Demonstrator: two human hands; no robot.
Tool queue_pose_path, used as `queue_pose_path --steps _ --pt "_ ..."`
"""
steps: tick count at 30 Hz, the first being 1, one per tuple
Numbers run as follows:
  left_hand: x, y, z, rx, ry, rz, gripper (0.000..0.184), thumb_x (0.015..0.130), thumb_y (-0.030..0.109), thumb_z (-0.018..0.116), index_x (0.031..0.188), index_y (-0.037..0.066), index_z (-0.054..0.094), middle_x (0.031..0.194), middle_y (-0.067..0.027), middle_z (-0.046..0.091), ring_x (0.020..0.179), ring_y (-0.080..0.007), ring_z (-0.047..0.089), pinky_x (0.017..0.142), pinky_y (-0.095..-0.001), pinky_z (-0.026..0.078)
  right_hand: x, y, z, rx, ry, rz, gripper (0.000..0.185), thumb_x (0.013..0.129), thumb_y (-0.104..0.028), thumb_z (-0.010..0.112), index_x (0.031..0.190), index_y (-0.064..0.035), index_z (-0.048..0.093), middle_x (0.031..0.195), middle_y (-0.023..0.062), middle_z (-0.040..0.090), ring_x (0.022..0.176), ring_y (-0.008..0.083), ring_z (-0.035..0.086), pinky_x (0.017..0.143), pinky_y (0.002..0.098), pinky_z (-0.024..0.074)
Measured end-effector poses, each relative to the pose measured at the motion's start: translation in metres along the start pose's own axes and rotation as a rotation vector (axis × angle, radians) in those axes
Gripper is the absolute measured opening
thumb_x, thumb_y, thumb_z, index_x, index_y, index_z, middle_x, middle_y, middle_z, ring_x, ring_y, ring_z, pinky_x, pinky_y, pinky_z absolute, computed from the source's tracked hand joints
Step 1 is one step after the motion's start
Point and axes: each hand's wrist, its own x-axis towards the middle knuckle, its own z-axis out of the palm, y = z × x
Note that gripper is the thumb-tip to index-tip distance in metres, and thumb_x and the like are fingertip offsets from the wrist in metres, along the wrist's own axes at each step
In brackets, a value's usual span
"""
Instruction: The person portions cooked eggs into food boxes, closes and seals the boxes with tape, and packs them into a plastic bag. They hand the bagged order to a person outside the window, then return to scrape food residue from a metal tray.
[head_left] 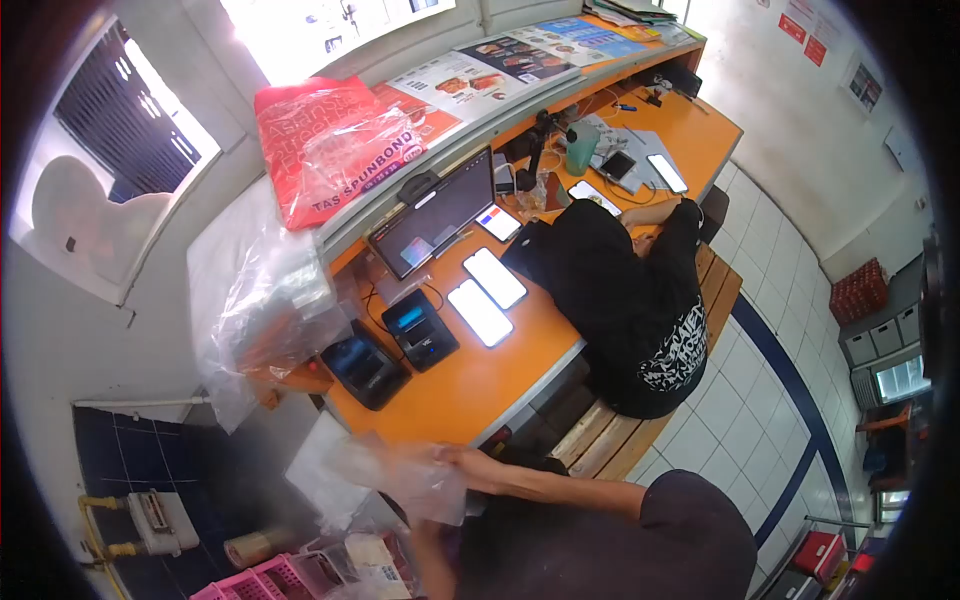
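At the lower middle, a clear plastic bag (435,490) is held in front of my body, partly smeared by motion. My right hand (462,462) reaches in from the right, its fingers closed on the bag's upper edge. My left hand (428,535) comes up from below, against the bag; plastic and blur hide its fingers. Behind the bag lies a white sheet-like thing (325,465). Below are a pink plastic basket (265,580) and clear packs with printed labels (375,560).
A person in a black hoodie (630,310) leans on the orange desk (500,385) from a wooden bench (600,440). Black printers (365,370), lit phones (480,312) and a monitor (435,215) stand there. A red bag pack (330,150) lies on the shelf. At lower left is a gas meter (160,520).
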Motion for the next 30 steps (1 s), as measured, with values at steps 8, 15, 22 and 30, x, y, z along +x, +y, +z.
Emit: queue_pose_path --steps 8,15,22,30 --pt "-0.044 -0.009 0.085 -0.171 -0.039 0.055 0.078 0.093 0.062 0.052 0.149 0.009 0.039 0.134 -0.0108 0.054 0.121 -0.0283 0.054 0.099 -0.0473 0.047 -0.024 -0.019 -0.011 -0.682 0.361 -0.396 0.057 0.093 -0.024 0.07 0.141 -0.0021 0.048 0.135 0.0091 0.057 0.124 0.0176 0.052 0.105 0.0348 0.0431" --pt "-0.019 -0.009 0.026 0.324 -0.076 0.082 0.071 0.096 0.054 0.058 0.148 0.008 0.041 0.133 -0.0073 0.054 0.119 -0.0206 0.053 0.098 -0.0403 0.045 -0.051 -0.037 -0.045 -0.688 0.0 -0.089 0.051 0.09 -0.021 0.075 0.134 -0.0026 0.058 0.126 0.005 0.064 0.116 0.0151 0.057 0.102 0.032 0.045" --pt "-0.044 -0.041 0.057 0.682 0.522 0.581 0.028 0.095 0.02 0.068 0.113 0.0 0.065 0.102 -0.0042 0.066 0.088 -0.0126 0.061 0.075 -0.0288 0.05 -0.031 -0.004 -0.13 -1.238 0.195 0.041 0.064 0.089 -0.025 0.075 0.14 0.0022 0.047 0.133 0.0146 0.058 0.122 0.0242 0.054 0.106 0.0379 0.0412" --pt "-0.147 -0.083 0.043 0.927 0.347 0.581 0.027 0.093 0.022 0.069 0.103 -0.003 0.07 0.094 -0.0089 0.073 0.08 -0.0121 0.063 0.07 -0.0302 0.05 -0.085 0.033 -0.012 -1.546 0.151 -0.68 0.076 0.089 -0.022 0.07 0.149 0.0042 0.031 0.15 0.0262 0.037 0.14 0.0417 0.035 0.116 0.0454 0.0281"
